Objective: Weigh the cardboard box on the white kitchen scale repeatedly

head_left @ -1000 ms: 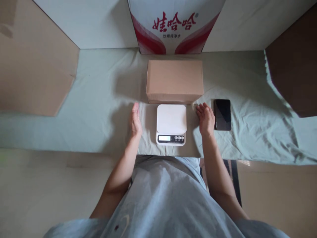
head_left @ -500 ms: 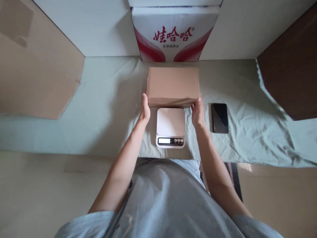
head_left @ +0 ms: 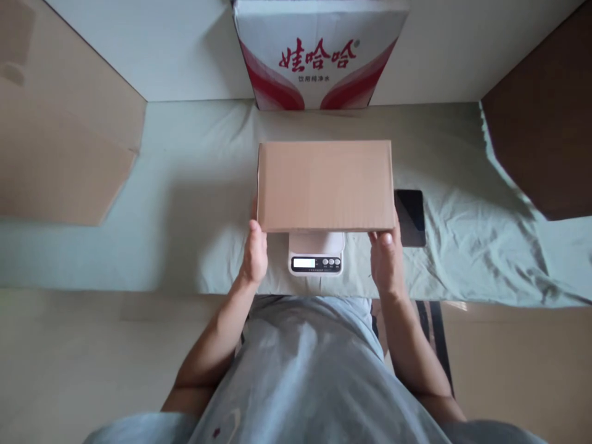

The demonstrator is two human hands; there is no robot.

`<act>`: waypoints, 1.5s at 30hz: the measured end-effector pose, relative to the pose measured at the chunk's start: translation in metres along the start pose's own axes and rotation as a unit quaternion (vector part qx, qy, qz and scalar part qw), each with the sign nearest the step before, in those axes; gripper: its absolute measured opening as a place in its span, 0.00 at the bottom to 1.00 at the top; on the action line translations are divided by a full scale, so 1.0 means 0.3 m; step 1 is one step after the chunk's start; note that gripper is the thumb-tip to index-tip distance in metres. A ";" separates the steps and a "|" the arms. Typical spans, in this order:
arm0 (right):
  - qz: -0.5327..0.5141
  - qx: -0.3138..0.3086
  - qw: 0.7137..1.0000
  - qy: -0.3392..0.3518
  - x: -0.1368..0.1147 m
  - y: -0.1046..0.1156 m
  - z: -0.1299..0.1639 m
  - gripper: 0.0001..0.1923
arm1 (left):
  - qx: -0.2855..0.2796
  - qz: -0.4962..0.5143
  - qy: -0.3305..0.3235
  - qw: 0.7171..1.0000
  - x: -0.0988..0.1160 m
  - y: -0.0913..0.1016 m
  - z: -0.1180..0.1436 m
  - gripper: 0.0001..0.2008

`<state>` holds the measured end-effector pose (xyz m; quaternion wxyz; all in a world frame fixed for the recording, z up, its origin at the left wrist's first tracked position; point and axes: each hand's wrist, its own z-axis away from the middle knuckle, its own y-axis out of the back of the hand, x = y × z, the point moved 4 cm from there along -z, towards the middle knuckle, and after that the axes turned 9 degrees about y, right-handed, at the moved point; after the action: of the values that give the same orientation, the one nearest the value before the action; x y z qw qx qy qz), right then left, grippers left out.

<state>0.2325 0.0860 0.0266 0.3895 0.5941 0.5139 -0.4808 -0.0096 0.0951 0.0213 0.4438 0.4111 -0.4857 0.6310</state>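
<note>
I hold a plain brown cardboard box (head_left: 325, 184) with both hands, raised over a small white digital scale (head_left: 316, 255). My left hand (head_left: 256, 253) grips the box's near left corner and my right hand (head_left: 385, 258) grips its near right corner. The box hides most of the scale's platform; only the front strip with the display and buttons shows. Whether the box rests on the scale, I cannot tell.
A black phone (head_left: 411, 217) lies on the pale green cloth (head_left: 185, 203) just right of the box. A red-and-white printed carton (head_left: 319, 55) stands against the back wall. Brown cardboard panels (head_left: 60, 148) flank the table on both sides.
My hands went from resting beside the scale to the box behind it, gripped its sides, and brought it toward me over the scale.
</note>
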 end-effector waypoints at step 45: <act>-0.035 0.089 0.995 -0.036 0.022 0.024 0.107 0.24 | 0.075 -0.051 -0.027 0.995 -0.026 0.010 0.179 0.28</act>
<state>0.2341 0.0556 0.0123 0.3366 0.5902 0.4752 -0.5590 -0.0057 0.0410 0.0235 0.4300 0.4846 -0.4271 0.6307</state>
